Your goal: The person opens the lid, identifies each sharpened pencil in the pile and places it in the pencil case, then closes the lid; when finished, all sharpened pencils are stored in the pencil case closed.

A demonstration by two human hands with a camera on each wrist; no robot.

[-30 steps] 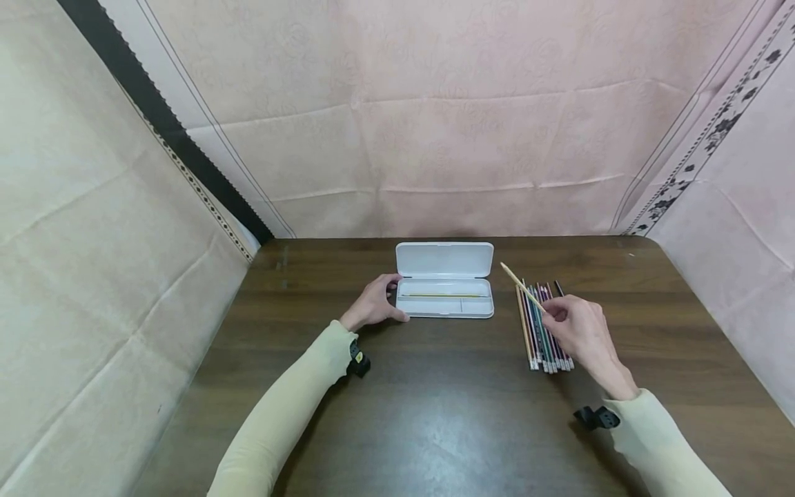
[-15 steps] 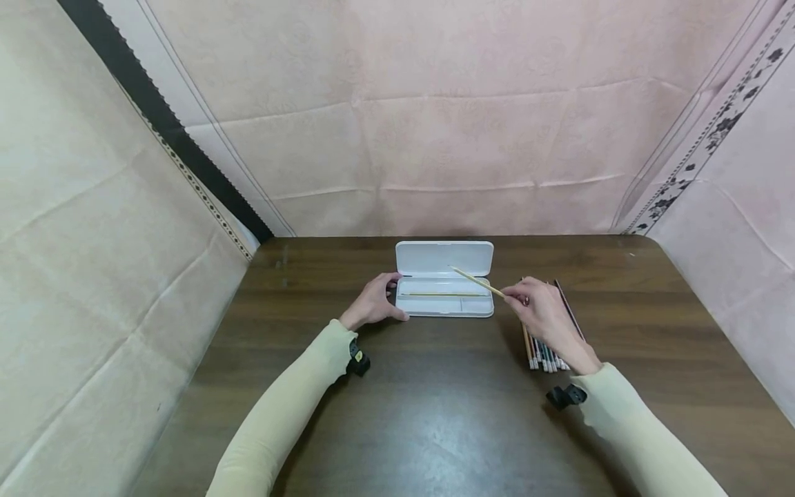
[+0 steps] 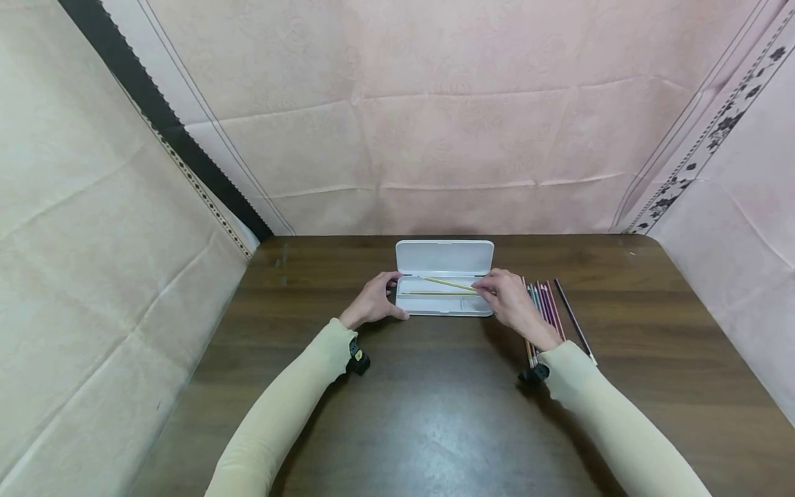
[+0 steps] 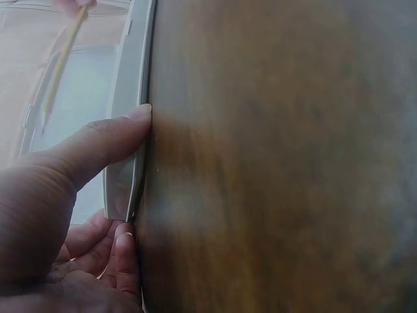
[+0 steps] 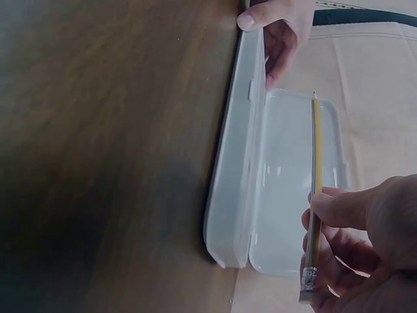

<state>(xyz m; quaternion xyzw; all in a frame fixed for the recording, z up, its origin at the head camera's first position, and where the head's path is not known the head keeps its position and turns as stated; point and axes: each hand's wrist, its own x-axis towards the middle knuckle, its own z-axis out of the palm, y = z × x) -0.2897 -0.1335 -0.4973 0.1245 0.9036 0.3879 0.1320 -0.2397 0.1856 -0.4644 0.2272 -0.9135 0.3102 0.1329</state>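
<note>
A white pencil case lies on the table with its lid folded back. One yellow pencil rests lengthwise inside it. My left hand grips the case's left end, thumb at the front wall and fingers round the side, as the left wrist view shows. My right hand pinches a second yellow pencil between thumb and fingers, above the right part of the case. That pencil's sharp tip points left and away; its eraser end shows below the thumb in the right wrist view.
Several coloured pencils lie side by side on the wooden table right of the case, partly hidden by the right forearm. A dark pencil lies slightly apart at their right. Behind the table's far edge hangs a pale cloth.
My right hand has carried the yellow pencil leftward from over the pencil pile to above the open case, turning it nearer to lengthwise. My left hand has stayed at the case's end.
</note>
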